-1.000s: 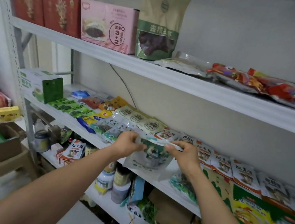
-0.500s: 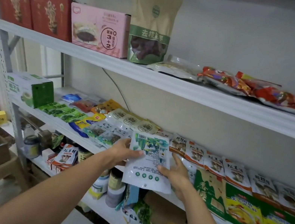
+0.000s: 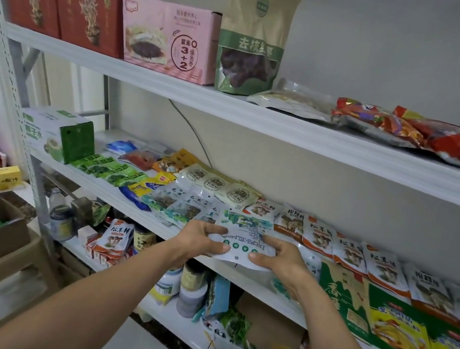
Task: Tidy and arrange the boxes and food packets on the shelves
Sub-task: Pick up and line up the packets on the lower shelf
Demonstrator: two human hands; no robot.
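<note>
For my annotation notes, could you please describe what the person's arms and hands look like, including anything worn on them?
Both forearms are bare up to the frame edge, with no sleeve in view. The left hand and right hand wear no gloves, and no watch, bracelet or ring is visible. Nails look short and unpainted.

Two red boxes (image 3: 61, 10), a pink box (image 3: 169, 39) and an upright kraft pouch (image 3: 255, 34) are carried on the top shelf (image 3: 262, 121), with flat red packets (image 3: 423, 134) beside them. A green-and-white carton (image 3: 57, 133) and rows of flat food packets (image 3: 333, 245) are laid on the middle shelf (image 3: 92, 181).
</note>
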